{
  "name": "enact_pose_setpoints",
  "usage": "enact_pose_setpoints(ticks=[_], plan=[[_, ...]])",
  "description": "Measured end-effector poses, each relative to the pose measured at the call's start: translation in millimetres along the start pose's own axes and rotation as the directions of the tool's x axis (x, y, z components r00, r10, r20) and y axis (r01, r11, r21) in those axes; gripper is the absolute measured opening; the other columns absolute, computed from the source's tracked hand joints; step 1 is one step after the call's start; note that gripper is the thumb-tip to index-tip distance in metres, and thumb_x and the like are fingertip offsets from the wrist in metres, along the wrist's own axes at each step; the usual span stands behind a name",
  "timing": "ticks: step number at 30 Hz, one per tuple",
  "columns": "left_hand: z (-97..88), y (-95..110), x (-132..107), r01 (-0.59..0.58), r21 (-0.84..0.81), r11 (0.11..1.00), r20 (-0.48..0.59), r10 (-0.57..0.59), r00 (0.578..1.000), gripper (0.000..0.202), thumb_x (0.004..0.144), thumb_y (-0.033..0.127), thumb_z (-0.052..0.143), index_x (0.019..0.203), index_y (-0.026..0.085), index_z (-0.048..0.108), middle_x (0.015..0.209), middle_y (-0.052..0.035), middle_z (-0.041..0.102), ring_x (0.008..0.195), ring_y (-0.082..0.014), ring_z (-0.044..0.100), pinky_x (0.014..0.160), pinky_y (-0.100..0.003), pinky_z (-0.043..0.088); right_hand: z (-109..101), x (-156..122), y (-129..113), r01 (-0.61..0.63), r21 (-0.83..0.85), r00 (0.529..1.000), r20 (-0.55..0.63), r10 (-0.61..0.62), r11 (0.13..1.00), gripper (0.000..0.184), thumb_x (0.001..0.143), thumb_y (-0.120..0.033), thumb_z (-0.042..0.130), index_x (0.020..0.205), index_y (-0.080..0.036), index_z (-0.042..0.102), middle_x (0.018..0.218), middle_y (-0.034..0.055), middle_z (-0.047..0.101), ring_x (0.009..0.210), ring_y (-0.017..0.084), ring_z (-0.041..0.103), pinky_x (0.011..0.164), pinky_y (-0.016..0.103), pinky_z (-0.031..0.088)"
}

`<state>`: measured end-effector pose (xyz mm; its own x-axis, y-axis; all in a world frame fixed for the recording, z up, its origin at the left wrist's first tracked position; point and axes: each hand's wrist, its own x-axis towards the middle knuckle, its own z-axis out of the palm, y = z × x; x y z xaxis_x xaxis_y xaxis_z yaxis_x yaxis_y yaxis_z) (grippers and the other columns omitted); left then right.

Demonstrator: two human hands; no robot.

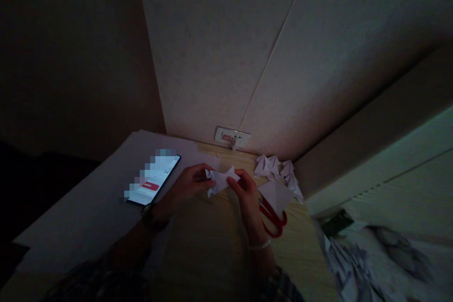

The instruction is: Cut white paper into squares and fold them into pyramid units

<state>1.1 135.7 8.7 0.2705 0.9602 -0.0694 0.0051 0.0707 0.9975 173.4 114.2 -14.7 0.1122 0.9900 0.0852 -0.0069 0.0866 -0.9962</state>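
Observation:
Between my two hands, above the wooden tabletop, is a small folded paper figure (220, 180), white with pointed corners. My left hand (196, 178) pinches its left end between thumb and fingers. At the other end my right hand (245, 186) grips it, thumb on top. Beside my right wrist lie red-handled scissors (279, 231), their upper part covered by a folded sheet of paper (278, 194). Behind that sheet several folded paper pieces (273, 166) stand close together near the wall.
A lit phone (154, 181) lies on large white sheets (88, 207) at the left. The wall socket (232, 137) holds a plug. Beyond the right edge of the wooden table (300, 250), lower down, are a heap of paper pieces (350, 264) and a blurred grey item (401, 250).

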Motion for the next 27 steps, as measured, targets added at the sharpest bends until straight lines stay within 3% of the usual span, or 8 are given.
enact_pose_setpoints(ticks=[7, 11, 14, 18, 20, 23, 27], plan=[[0.7, 10, -5, -0.052, 0.084, 0.995, -0.074, 0.058, 0.996, 0.014, 0.058, 0.020, 0.074, 0.070, 0.018, 0.065, 0.056, 0.0055, 0.060, 0.059, -0.0163, 0.060, 0.058, -0.025, 0.047, 4, -3, -3, 0.093, -0.014, 0.995, 0.026, -0.093, 0.996, 0.014, 0.074, -0.029, 0.068, 0.075, -0.023, 0.056, 0.065, -0.0050, 0.056, 0.056, 0.013, 0.050, 0.053, 0.025, 0.040], [4.1, 14, -6, -0.074, 0.043, 0.996, -0.112, 0.079, 0.991, 0.024, 0.058, 0.022, 0.074, 0.080, 0.019, 0.066, 0.082, -0.0010, 0.070, 0.083, -0.0210, 0.065, 0.073, -0.029, 0.050, 3, -8, -6, 0.251, -0.084, 0.966, -0.036, -0.254, 0.964, 0.008, 0.078, -0.023, 0.066, 0.075, -0.023, 0.059, 0.071, -0.0027, 0.058, 0.070, 0.017, 0.055, 0.067, 0.029, 0.043], [2.6, 9, -4, -0.049, -0.024, 0.999, -0.132, 0.046, 0.990, 0.035, 0.055, 0.026, 0.077, 0.087, 0.019, 0.063, 0.093, -0.0037, 0.069, 0.096, -0.0238, 0.064, 0.076, -0.030, 0.051, 1, -13, -12, 0.377, -0.143, 0.918, -0.074, -0.390, 0.915, 0.008, 0.081, -0.018, 0.063, 0.076, -0.024, 0.062, 0.079, -0.0001, 0.060, 0.081, 0.019, 0.055, 0.077, 0.033, 0.042], [-1.7, 3, -7, 0.042, -0.130, 0.991, -0.079, -0.052, 0.996, 0.026, 0.074, 0.041, 0.065, 0.086, 0.018, 0.062, 0.077, -0.0019, 0.067, 0.076, -0.0192, 0.066, 0.070, -0.031, 0.052, 0, -20, -19, 0.492, -0.223, 0.858, -0.042, -0.512, 0.842, 0.018, 0.083, -0.010, 0.059, 0.081, -0.027, 0.065, 0.084, 0.0008, 0.059, 0.085, 0.020, 0.055, 0.080, 0.034, 0.042], [-1.8, 4, -10, 0.090, -0.186, 0.978, -0.014, -0.094, 0.995, 0.033, 0.081, 0.048, 0.056, 0.092, 0.017, 0.062, 0.072, -0.0022, 0.068, 0.068, -0.0182, 0.067, 0.069, -0.032, 0.053, 0, -22, -21, 0.541, -0.297, 0.825, 0.003, -0.565, 0.787, 0.022, 0.085, -0.007, 0.055, 0.084, -0.027, 0.064, 0.090, 0.0015, 0.058, 0.089, 0.019, 0.055, 0.081, 0.034, 0.042], [-0.1, 7, -14, 0.130, -0.243, 0.961, 0.055, -0.121, 0.991, 0.040, 0.077, 0.051, 0.061, 0.100, 0.017, 0.060, 0.075, -0.0036, 0.070, 0.069, -0.0196, 0.068, 0.066, -0.032, 0.053, 2, -24, -22, 0.584, -0.371, 0.793, 0.071, -0.605, 0.722, 0.023, 0.086, -0.006, 0.051, 0.086, -0.026, 0.062, 0.098, 0.0029, 0.055, 0.094, 0.020, 0.056, 0.083, 0.035, 0.044], [-1.0, 10, -13, 0.092, -0.247, 0.965, 0.019, -0.090, 0.996, 0.033, 0.073, 0.038, 0.070, 0.099, 0.020, 0.061, 0.073, 0.0015, 0.067, 0.067, -0.0146, 0.063, 0.061, -0.024, 0.047, 4, -25, -22, 0.625, -0.416, 0.766, 0.163, -0.622, 0.660, 0.026, 0.084, -0.002, 0.049, 0.089, -0.026, 0.058, 0.105, 0.0035, 0.055, 0.100, 0.021, 0.054, 0.086, 0.037, 0.044]])
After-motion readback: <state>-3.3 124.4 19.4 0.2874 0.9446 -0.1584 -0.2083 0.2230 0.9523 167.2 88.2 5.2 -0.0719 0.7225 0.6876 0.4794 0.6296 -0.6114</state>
